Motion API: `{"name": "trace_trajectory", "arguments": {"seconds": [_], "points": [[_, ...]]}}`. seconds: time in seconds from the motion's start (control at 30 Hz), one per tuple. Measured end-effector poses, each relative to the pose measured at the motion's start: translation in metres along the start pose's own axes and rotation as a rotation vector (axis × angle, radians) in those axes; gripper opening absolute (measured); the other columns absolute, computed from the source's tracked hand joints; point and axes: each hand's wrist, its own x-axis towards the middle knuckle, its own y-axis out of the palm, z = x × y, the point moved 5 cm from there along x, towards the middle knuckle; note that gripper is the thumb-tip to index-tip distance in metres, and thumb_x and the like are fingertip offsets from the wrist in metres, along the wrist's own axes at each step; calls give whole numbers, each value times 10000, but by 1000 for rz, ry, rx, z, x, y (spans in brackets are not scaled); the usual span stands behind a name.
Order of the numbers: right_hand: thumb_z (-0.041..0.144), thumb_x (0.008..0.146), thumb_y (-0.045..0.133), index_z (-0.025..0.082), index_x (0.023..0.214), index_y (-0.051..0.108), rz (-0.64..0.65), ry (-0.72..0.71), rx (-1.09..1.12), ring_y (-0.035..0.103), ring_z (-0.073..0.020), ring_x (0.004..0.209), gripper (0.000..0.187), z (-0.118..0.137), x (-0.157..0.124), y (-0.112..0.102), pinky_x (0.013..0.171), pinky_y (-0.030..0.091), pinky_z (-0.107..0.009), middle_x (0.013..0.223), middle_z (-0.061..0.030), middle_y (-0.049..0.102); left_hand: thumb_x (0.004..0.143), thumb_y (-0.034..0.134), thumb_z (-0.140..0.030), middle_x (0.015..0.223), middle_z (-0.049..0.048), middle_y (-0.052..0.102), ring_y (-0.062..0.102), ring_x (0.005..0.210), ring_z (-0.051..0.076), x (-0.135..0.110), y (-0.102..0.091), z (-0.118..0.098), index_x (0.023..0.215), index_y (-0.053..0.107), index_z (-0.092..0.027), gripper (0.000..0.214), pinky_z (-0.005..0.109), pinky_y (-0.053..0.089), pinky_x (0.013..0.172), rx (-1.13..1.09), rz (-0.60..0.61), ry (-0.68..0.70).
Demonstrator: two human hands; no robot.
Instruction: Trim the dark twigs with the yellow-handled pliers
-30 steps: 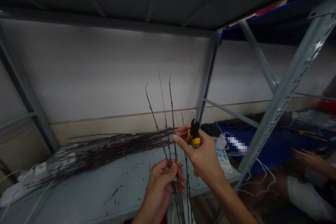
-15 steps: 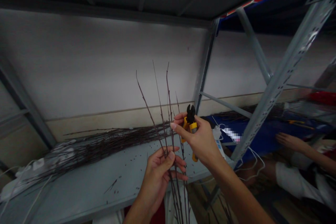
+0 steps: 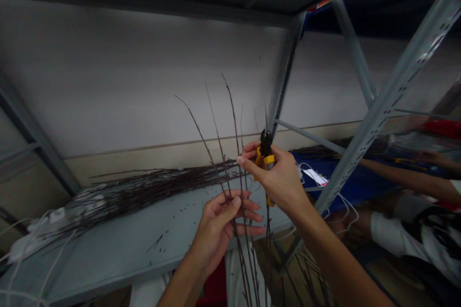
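Note:
Several thin dark twigs [image 3: 220, 140] stand nearly upright before me, their tips fanned apart. My left hand [image 3: 225, 223] grips them low, thumb against the fingers. Higher up, my right hand [image 3: 279, 172] pinches one twig between thumb and finger. The same right hand also carries diagonal cutters [image 3: 266, 144] with black jaws and yellow handles, jaws pointing up. Their jaws are apart from the pinched twig. A long pile of similar twigs [image 3: 154, 187] lies on the grey shelf [image 3: 173, 230] behind my left hand.
Small cut bits dot the shelf. White cables and a power strip [image 3: 54, 225] lie at the left. A metal upright [image 3: 392, 91] slants at the right. Beyond it, another person's arm [image 3: 406, 177] reaches over a blue surface with a phone [image 3: 315, 177]. More twigs stand low at right.
The twigs lean slightly further left and spread more. My right hand has shifted a little right and up with the cutters. The other person's arm has reached further left.

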Motion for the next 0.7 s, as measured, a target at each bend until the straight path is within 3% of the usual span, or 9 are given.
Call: {"name": "trace_trajectory", "arguments": {"seconds": [0.3, 0.5, 0.7], "points": [[296, 776, 754, 183, 907, 677, 25, -28, -20, 677, -176, 746, 190, 6, 2, 4, 719, 569, -317, 819, -35, 711, 955, 637, -353, 904, 147, 765, 742, 753, 238, 12, 8, -14, 1188, 603, -135, 321, 409, 606, 756, 85, 16, 39], [275, 782, 750, 188, 930, 670, 51, -24, -35, 678, -181, 754, 190, 3, 3, 1, 704, 556, -308, 805, -24, 702, 922, 680, -371, 927, 104, 709, 698, 779, 202, 27, 12, -23, 998, 649, -129, 255, 357, 621, 684, 106, -50, 117], [324, 797, 757, 199, 952, 659, 88, 2, -29, 692, -196, 794, 222, -8, 6, 0, 743, 552, -323, 851, -30, 719, 868, 740, -393, 836, 58, 652, 626, 684, 159, 37, 12, -29, 1130, 655, -135, 377, 332, 624, 592, 155, -112, 193]]}}
